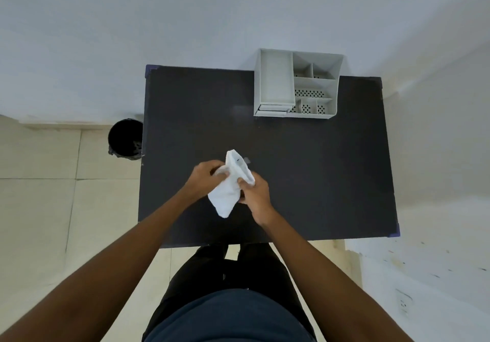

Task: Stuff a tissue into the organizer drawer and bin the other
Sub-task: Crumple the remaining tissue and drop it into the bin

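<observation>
Both my hands hold white tissue [230, 187] above the middle of the black table [318, 169]. My left hand [205, 178] pinches its upper left part and my right hand [256, 191] grips its right side. The tissue hangs crumpled between them; I cannot tell whether it is one sheet or two. The grey organizer [297, 83] stands at the table's far edge, its small drawer [273, 108] at the lower front left looking pushed in. A black bin [126, 138] sits on the floor beside the table's left edge.
A white wall runs behind and to the right of the table. Pale floor tiles lie to the left. My legs stand against the table's near edge. A wall socket [404, 306] is low on the right.
</observation>
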